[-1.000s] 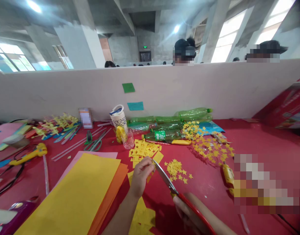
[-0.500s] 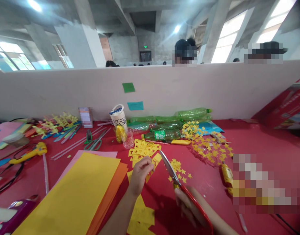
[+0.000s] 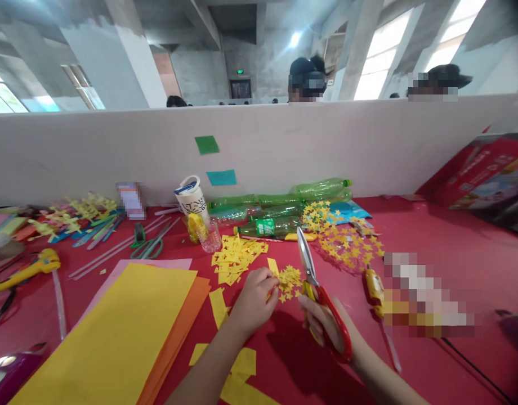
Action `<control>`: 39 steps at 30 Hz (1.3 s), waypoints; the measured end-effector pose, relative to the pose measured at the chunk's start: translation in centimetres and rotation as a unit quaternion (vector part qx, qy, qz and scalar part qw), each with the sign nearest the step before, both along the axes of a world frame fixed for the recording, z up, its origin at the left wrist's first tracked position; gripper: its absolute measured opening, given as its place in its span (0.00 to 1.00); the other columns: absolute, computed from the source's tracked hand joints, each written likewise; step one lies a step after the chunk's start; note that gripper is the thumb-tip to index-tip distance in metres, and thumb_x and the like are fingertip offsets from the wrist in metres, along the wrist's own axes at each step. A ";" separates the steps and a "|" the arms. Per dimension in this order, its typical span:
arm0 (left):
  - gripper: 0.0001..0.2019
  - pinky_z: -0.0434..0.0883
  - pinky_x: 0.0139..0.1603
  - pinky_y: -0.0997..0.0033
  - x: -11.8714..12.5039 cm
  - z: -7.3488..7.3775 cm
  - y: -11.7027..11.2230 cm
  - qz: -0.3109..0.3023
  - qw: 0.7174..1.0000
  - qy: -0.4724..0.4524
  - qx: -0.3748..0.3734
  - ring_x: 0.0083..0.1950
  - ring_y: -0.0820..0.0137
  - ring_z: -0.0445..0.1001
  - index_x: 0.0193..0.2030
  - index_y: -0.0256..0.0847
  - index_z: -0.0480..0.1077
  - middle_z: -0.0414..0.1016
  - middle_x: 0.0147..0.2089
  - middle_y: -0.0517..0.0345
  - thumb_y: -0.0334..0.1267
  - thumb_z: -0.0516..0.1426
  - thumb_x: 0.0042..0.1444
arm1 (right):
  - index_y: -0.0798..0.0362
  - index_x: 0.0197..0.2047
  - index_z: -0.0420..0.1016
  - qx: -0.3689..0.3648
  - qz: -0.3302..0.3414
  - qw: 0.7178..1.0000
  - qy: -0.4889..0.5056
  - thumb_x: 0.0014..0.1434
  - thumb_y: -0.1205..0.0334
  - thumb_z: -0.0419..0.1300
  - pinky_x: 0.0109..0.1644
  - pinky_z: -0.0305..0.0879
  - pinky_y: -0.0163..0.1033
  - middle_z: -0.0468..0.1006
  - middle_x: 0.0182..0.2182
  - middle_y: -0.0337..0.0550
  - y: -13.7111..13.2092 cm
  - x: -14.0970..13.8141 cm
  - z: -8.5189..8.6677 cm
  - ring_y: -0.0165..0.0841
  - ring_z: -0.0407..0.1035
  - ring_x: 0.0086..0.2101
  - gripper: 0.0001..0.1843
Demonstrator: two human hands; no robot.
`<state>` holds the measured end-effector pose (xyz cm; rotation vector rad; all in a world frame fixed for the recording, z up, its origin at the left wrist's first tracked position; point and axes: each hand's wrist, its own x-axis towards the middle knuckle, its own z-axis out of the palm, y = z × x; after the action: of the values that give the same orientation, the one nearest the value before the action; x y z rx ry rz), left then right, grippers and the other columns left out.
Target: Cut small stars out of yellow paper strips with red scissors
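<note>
My left hand (image 3: 257,295) is closed in a pinch, and a narrow yellow paper strip (image 3: 273,266) sticks up past its fingers. Just beyond the fingertips is a small heap of yellow paper stars (image 3: 290,279). In my right hand (image 3: 322,318) are scissors (image 3: 306,256) with red and yellow handles. Their blades point up and away, look closed, and are apart from the strip. Cut yellow scraps with star-shaped holes (image 3: 236,256) lie behind my left hand. More yellow pieces (image 3: 244,361) rest partly under my left forearm.
Yellow and orange sheets (image 3: 111,332) are stacked on the left. Green plastic bottles (image 3: 280,227) line the white partition (image 3: 259,146), beside a paper cup (image 3: 193,197). More stars (image 3: 347,242) are spread at right. Yellow glue guns (image 3: 48,260) and green-handled scissors (image 3: 148,247) lie on the red table.
My left hand has moved right and turned, now beside the star heap. My right hand has lifted the scissors more upright. The view has shifted slightly to the right.
</note>
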<state>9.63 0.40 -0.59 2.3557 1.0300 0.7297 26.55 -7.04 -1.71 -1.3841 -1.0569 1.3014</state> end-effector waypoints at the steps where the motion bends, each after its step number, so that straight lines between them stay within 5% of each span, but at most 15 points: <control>1: 0.10 0.63 0.45 0.65 0.2 -0.1 0.1 -0.005 1.000 0.009 0.004 0.43 0.64 0.66 0.37 0.39 0.72 0.68 0.39 0.52 0.31 0.49 0.59 | 0.49 0.18 0.55 0.002 -0.006 1.000 0.002 0.56 0.42 0.57 0.21 0.61 0.33 0.55 0.06 0.24 0.0 0.1 -0.1 0.22 0.51 0.08 0.25; 6: 0.10 0.64 0.44 0.66 0.1 -0.2 0.1 -0.001 0.996 -0.055 -0.071 0.42 0.65 0.67 0.37 0.41 0.73 0.68 0.38 0.54 0.31 0.49 0.58 | 0.50 0.18 0.56 0.012 -0.018 1.000 0.006 0.58 0.45 0.56 0.20 0.59 0.31 0.56 0.07 0.25 0.0 0.5 0.3 0.22 0.53 0.09 0.25; 11: 0.10 0.64 0.40 0.70 -1.2 0.7 -0.4 -0.042 0.953 -0.216 -0.208 0.37 0.69 0.69 0.29 0.40 0.73 0.66 0.34 0.57 0.28 0.52 0.54 | 0.51 0.18 0.56 -0.002 -0.016 1.000 0.008 0.56 0.45 0.58 0.13 0.48 0.28 0.58 0.07 0.26 0.2 0.4 0.6 0.21 0.53 0.08 0.25; 19: 0.10 0.62 0.35 0.70 -1.6 0.7 -0.9 -0.123 0.901 -0.278 -0.309 0.33 0.69 0.66 0.23 0.38 0.72 0.66 0.30 0.56 0.25 0.51 0.46 | 0.50 0.12 0.53 -0.025 0.027 0.998 0.051 0.58 0.46 0.54 0.14 0.52 0.29 0.53 0.06 0.27 0.5 -0.5 -0.5 0.22 0.54 0.08 0.28; 26: 0.06 0.64 0.37 0.73 -1.0 1.3 -1.2 -0.034 0.873 -0.304 -0.380 0.35 0.71 0.67 0.36 0.42 0.66 0.68 0.33 0.59 0.31 0.55 0.50 | 0.49 0.14 0.54 -0.001 0.040 0.999 0.023 0.56 0.51 0.54 0.17 0.54 0.30 0.55 0.06 0.27 0.4 -1.1 0.2 0.24 0.55 0.09 0.23; 31: 0.08 0.59 0.25 0.76 -0.5 0.9 -1.5 -0.047 0.857 -0.234 -0.456 0.23 0.76 0.62 0.26 0.39 0.65 0.63 0.23 0.64 0.38 0.57 0.53 | 0.50 0.23 0.59 -0.007 0.038 0.998 -0.044 0.54 0.48 0.58 0.15 0.49 0.29 0.57 0.08 0.25 0.4 -1.5 1.5 0.23 0.53 0.09 0.18; 36: 0.09 0.60 0.26 0.79 -1.2 0.3 -0.4 0.067 0.847 -0.357 -0.388 0.24 0.77 0.62 0.26 0.39 0.64 0.62 0.22 0.67 0.40 0.59 0.52 | 0.49 0.24 0.57 -0.008 0.085 0.990 -0.114 0.55 0.37 0.50 0.14 0.47 0.30 0.59 0.12 0.28 0.1 -0.5 2.1 0.25 0.54 0.11 0.24; 39: 0.10 0.58 0.22 0.81 -1.8 0.2 0.3 0.144 0.822 -0.424 -0.352 0.21 0.79 0.59 0.27 0.40 0.63 0.61 0.21 0.68 0.41 0.58 0.52 | 0.51 0.22 0.57 0.007 0.144 0.976 -0.166 0.52 0.39 0.57 0.20 0.47 0.31 0.58 0.16 0.31 -0.1 0.1 2.0 0.26 0.54 0.18 0.25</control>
<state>7.85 0.73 -0.38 1.0516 0.9838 1.1155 26.63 -7.10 0.26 -1.5112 -1.5370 1.2872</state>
